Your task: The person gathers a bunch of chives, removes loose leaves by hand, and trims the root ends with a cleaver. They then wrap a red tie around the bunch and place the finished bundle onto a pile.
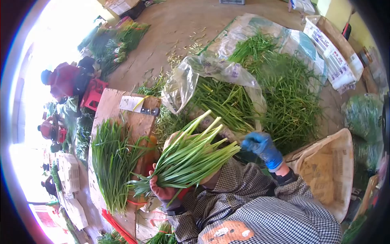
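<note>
My left hand (161, 189) is closed around the leafy end of a bunch of green chives (191, 154), whose pale stem ends fan up and to the right. My right hand (262, 147), in a blue glove, reaches out to the loose chive stalks (219, 101) lying in a clear plastic bag just beyond the bunch; its fingers curl at the stalks, and I cannot tell whether they hold any. My checked sleeves fill the lower middle.
A wooden board (138, 122) at the left carries a laid-out bundle of chives (111, 162) and a blade (140, 105). A large loose chive heap (288, 89) lies on sacks at the right. A woven basket (329, 171) stands beside me. People in red sit far left.
</note>
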Tool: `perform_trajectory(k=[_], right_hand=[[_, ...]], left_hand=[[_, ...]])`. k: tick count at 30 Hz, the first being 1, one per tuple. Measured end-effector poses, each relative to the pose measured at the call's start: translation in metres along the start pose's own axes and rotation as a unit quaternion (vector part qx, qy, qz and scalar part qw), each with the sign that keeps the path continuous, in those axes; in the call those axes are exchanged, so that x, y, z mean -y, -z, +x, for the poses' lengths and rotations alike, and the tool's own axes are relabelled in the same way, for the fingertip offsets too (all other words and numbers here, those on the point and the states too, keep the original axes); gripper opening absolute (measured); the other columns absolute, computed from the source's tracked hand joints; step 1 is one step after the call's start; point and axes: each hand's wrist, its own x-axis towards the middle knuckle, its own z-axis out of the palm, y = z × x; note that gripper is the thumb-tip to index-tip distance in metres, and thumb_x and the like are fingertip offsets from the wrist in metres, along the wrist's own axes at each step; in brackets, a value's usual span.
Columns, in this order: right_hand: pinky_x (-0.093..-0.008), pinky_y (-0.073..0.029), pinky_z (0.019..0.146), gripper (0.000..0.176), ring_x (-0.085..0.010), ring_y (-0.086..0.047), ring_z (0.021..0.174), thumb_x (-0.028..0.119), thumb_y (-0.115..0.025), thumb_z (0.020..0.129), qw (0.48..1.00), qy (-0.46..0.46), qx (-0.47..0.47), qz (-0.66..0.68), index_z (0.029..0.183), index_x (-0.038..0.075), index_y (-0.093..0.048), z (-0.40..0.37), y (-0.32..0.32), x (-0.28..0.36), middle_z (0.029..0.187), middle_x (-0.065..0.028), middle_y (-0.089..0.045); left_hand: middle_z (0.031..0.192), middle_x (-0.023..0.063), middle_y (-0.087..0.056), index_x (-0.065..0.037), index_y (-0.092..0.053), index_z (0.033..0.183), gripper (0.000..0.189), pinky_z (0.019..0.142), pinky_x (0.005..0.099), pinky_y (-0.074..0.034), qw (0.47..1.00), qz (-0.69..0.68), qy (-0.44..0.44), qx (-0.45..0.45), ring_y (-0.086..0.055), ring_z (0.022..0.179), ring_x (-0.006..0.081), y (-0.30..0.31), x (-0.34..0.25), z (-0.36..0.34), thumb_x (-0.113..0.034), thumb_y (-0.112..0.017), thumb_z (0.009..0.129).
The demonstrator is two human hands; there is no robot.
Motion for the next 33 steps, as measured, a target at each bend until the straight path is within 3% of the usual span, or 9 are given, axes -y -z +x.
perform_trajectory(k=[5, 8, 11, 16, 21, 23, 29, 31, 33], right_hand=[[-0.0238, -0.049, 0.06, 0.025, -0.0091, -0.058, 0.063, 0.027, -0.066, 0.094, 0.996, 0.043, -0.056, -0.061, 0.09, 0.003, -0.068, 0.021, 0.032, 0.007, 0.077, -0.001, -0.069], [-0.0268, -0.048, 0.059, 0.021, -0.0122, -0.059, 0.062, 0.024, -0.069, 0.091, 0.991, 0.114, -0.072, -0.012, 0.088, 0.004, -0.068, 0.036, -0.006, 0.027, 0.074, -0.0032, -0.068], [-0.0337, -0.048, 0.057, 0.019, -0.0222, -0.06, 0.058, 0.021, -0.074, 0.086, 0.95, 0.256, -0.083, -0.16, 0.088, 0.004, -0.067, 0.052, -0.029, 0.044, 0.07, -0.0111, -0.062], [-0.0372, -0.049, 0.058, 0.021, -0.0295, -0.063, 0.062, 0.026, -0.073, 0.085, 0.938, 0.204, -0.104, -0.258, 0.083, 0.005, -0.069, 0.073, -0.008, 0.067, 0.07, -0.0133, -0.064], [-0.0362, -0.051, 0.066, 0.032, -0.0268, -0.067, 0.071, 0.039, -0.068, 0.088, 0.889, 0.139, 0.153, -0.408, 0.088, 0.007, -0.072, 0.082, -0.08, 0.038, 0.078, -0.0118, -0.069], [-0.0355, -0.051, 0.069, 0.025, -0.0242, -0.067, 0.073, 0.03, -0.07, 0.088, 0.932, 0.229, 0.143, -0.241, 0.089, 0.005, -0.071, 0.075, -0.114, 0.019, 0.08, -0.0119, -0.068], [-0.034, -0.052, 0.077, 0.014, -0.0202, -0.067, 0.08, 0.015, -0.068, 0.087, 0.95, 0.16, 0.259, 0.061, 0.096, 0.004, -0.07, 0.044, -0.135, 0.088, 0.083, -0.0094, -0.069], [-0.0288, -0.052, 0.075, 0.009, -0.0135, -0.065, 0.079, 0.013, -0.069, 0.087, 0.959, 0.167, 0.156, 0.169, 0.091, 0.005, -0.071, 0.061, -0.098, 0.094, 0.085, -0.0035, -0.07], [-0.0282, -0.053, 0.069, 0.008, -0.0121, -0.065, 0.074, 0.013, -0.068, 0.087, 0.982, 0.184, -0.017, 0.036, 0.088, 0.006, -0.071, 0.059, -0.044, 0.125, 0.083, -0.0044, -0.071]], left_hand=[[0.135, 0.018, -0.057, -0.008, -0.068, 0.113, 0.03, 0.103, 0.0607, -0.044, 0.998, 0.02, -0.018, 0.063, -0.055, 0.122, 0.0377, -0.017, 0.006, -0.013, -0.007, -0.054, 0.087], [0.136, 0.0177, -0.056, -0.01, -0.068, 0.11, 0.027, 0.101, 0.0621, -0.045, 0.999, 0.005, 0.003, 0.046, -0.055, 0.122, 0.0387, -0.027, 0.006, -0.016, -0.006, -0.053, 0.087], [0.136, 0.0181, -0.056, -0.01, -0.068, 0.104, 0.024, 0.1, 0.0627, -0.046, 0.996, 0.033, 0.001, 0.078, -0.054, 0.123, 0.0396, -0.033, 0.006, -0.018, -0.004, -0.052, 0.087], [0.134, 0.0182, -0.056, -0.012, -0.063, 0.102, 0.025, 0.098, 0.063, -0.047, 0.996, 0.072, -0.018, 0.05, -0.055, 0.12, 0.0432, -0.054, 0.005, -0.034, -0.002, -0.05, 0.084], [0.128, 0.0149, -0.055, -0.017, -0.06, 0.104, 0.025, 0.095, 0.0609, -0.049, 0.991, 0.093, -0.024, 0.095, -0.056, 0.116, 0.0422, -0.078, 0.02, -0.042, -0.005, -0.052, 0.084], [0.13, 0.0128, -0.054, -0.02, -0.058, 0.104, 0.023, 0.095, 0.0615, -0.049, 0.979, 0.152, -0.048, 0.131, -0.055, 0.117, 0.0431, -0.062, 0.018, -0.035, -0.009, -0.053, 0.085], [0.137, 0.0159, -0.053, -0.015, -0.061, 0.105, 0.021, 0.097, 0.0629, -0.048, 0.993, 0.095, -0.033, 0.067, -0.054, 0.12, 0.0439, -0.08, 0.014, -0.035, -0.012, -0.053, 0.086], [0.138, 0.0167, -0.054, -0.014, -0.064, 0.105, 0.021, 0.097, 0.0659, -0.047, 0.995, 0.082, -0.039, 0.032, -0.054, 0.122, 0.0432, -0.082, 0.015, -0.04, -0.01, -0.052, 0.087], [0.139, 0.0169, -0.053, -0.014, -0.064, 0.107, 0.024, 0.097, 0.0661, -0.047, 0.995, 0.071, -0.017, 0.062, -0.053, 0.123, 0.0436, -0.068, 0.006, -0.036, -0.009, -0.051, 0.088]])
